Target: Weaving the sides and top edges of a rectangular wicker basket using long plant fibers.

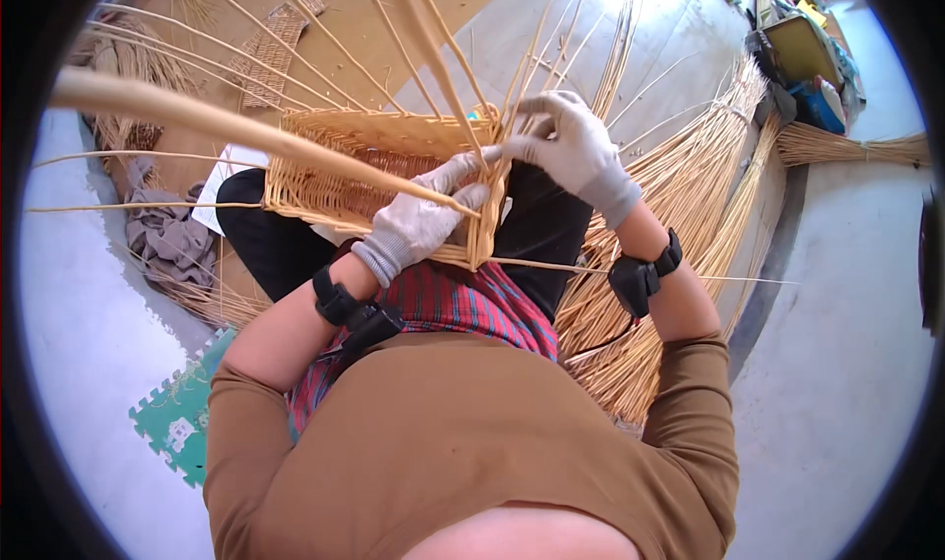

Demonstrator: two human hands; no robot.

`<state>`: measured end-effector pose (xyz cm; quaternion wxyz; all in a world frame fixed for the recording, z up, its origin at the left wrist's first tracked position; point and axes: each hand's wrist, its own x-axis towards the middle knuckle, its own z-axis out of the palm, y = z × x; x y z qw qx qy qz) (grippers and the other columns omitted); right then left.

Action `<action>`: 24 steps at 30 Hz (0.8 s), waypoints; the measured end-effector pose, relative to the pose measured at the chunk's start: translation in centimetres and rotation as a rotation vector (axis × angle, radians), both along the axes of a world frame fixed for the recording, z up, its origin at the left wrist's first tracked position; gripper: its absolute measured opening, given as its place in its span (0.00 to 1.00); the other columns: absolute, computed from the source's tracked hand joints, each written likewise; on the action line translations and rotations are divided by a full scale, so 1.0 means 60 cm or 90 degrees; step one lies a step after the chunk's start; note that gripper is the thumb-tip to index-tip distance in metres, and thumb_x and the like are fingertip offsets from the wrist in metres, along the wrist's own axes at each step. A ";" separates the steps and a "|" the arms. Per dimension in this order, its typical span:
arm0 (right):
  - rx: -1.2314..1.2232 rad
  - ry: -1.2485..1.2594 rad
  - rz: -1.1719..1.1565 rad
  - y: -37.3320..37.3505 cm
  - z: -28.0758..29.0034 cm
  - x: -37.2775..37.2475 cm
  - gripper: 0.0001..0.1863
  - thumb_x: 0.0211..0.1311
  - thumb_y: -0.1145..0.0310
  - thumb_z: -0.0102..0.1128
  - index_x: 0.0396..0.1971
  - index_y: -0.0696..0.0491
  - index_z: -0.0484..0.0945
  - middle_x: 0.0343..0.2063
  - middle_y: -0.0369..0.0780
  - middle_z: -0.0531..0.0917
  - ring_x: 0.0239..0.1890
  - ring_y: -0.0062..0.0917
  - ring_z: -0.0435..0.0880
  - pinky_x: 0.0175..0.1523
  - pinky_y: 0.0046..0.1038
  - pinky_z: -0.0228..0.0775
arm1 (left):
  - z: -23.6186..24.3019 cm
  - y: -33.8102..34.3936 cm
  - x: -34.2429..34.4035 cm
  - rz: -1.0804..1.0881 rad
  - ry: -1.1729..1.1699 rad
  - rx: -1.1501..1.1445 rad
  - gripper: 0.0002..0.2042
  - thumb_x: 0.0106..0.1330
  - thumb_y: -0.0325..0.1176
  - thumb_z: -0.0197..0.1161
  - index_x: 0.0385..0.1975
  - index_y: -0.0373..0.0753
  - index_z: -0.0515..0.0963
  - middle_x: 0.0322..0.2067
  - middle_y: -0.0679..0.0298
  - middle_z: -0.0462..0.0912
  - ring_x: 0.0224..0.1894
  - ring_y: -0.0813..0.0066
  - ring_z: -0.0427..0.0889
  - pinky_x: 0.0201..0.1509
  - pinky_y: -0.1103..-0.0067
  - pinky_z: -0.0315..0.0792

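Grip: left hand (pixel 418 216) is clamping the basket (pixel 364 127) by its right-end rim; right hand (pixel 574 149) is curling beside the corner canes (pixel 433 53), can't tell if pinching one. Basket is sitting upper centre of frame. Best bet: keeping left firm, easing each cane snug without kinking.

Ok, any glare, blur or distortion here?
Head view: glare whitens the floor at upper right; a thick cane jutting toward the lens looks soft; the basket, left hand and right hand look fairly clear; edges bend near the dark border.
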<state>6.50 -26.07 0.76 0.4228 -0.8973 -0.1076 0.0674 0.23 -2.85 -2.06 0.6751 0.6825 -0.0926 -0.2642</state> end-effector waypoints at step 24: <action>-0.144 -0.357 0.325 -0.038 -0.003 0.031 0.20 0.57 0.63 0.72 0.51 0.42 0.83 0.39 0.36 0.84 0.49 0.36 0.85 0.72 0.53 0.63 | 0.027 0.003 -0.009 0.063 0.005 0.155 0.32 0.72 0.36 0.68 0.74 0.46 0.62 0.27 0.70 0.77 0.29 0.88 0.73 0.35 0.83 0.71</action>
